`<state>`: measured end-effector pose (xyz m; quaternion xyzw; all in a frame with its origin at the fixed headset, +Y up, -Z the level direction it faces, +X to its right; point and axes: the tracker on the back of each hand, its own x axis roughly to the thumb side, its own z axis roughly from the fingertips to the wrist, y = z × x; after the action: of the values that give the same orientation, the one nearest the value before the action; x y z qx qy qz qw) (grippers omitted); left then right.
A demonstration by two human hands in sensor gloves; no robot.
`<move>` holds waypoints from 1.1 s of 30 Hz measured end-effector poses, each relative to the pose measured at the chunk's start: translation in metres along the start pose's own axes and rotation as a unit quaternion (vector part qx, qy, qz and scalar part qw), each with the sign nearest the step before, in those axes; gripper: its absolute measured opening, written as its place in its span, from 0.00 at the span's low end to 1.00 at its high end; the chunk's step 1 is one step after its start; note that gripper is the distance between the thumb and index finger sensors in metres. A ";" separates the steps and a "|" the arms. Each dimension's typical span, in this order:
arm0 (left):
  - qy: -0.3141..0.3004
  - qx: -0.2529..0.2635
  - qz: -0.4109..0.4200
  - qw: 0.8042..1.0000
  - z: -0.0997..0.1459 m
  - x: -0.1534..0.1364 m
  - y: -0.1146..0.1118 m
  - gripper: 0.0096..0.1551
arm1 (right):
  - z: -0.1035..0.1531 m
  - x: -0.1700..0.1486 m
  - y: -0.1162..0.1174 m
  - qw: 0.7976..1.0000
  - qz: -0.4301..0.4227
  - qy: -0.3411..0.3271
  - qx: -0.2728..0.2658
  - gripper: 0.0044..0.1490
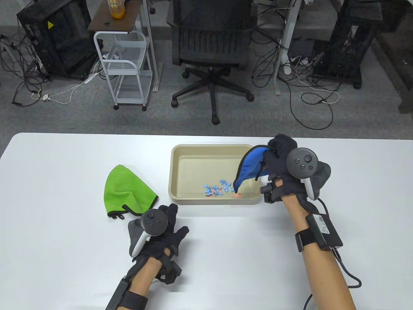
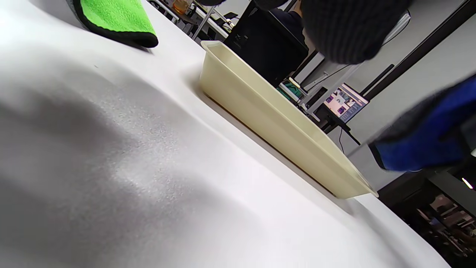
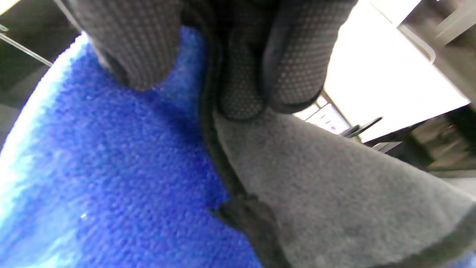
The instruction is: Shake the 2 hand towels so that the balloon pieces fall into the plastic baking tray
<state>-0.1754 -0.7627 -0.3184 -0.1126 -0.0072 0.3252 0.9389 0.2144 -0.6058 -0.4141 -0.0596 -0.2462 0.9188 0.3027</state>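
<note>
my left forearm (image 1: 142,284) comes in at the near edge of the white bench (image 1: 64,252), and my left hand (image 1: 161,231) rests low over the bench with its gloved fingers spread and fairly straight, holding nothing. its fingertips lie just beside the near hem of the green towel (image 1: 125,190), which sits crumpled on the bench to the left of the tray; i cannot tell whether they touch it. in the left wrist view the green towel (image 2: 115,18) lies beyond a bare stretch of bench, and the tray (image 2: 275,119) stands past it.

my right hand (image 1: 284,164) is raised over the right end of the plastic baking tray (image 1: 176,161), and its grip is tight on the blue towel (image 1: 251,168). the right wrist view shows my fingertips (image 3: 290,56) curled and pinching the bunched cloth, the blue towel (image 3: 111,167) showing its blue face on one side and a grey face on the other. the towel hangs down from my grip, its lower corner pointing into the tray, near the floor of it.

the balloon pieces (image 1: 217,189), small blue and reddish scraps, lie scattered on the tray floor toward its near wall, just left of the hanging corner. one reddish scrap lies right under that corner.
</note>
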 end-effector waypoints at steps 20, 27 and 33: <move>-0.013 0.002 0.003 1.000 0.001 0.007 0.003 0.50 | 0.057 -0.137 0.035 0.959 0.207 0.117 0.153 0.23; -0.016 -0.001 0.000 1.000 0.002 0.008 0.002 0.50 | 0.098 -0.156 0.072 0.911 0.262 0.127 0.293 0.22; -0.016 -0.003 0.000 1.000 0.002 0.009 0.002 0.50 | 0.110 -0.155 0.076 0.903 0.283 0.112 0.304 0.25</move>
<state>-0.1700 -0.7555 -0.3174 -0.1101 -0.0236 0.3273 0.9382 0.2715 -0.7948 -0.3612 -0.1349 0.1079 0.9832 0.0588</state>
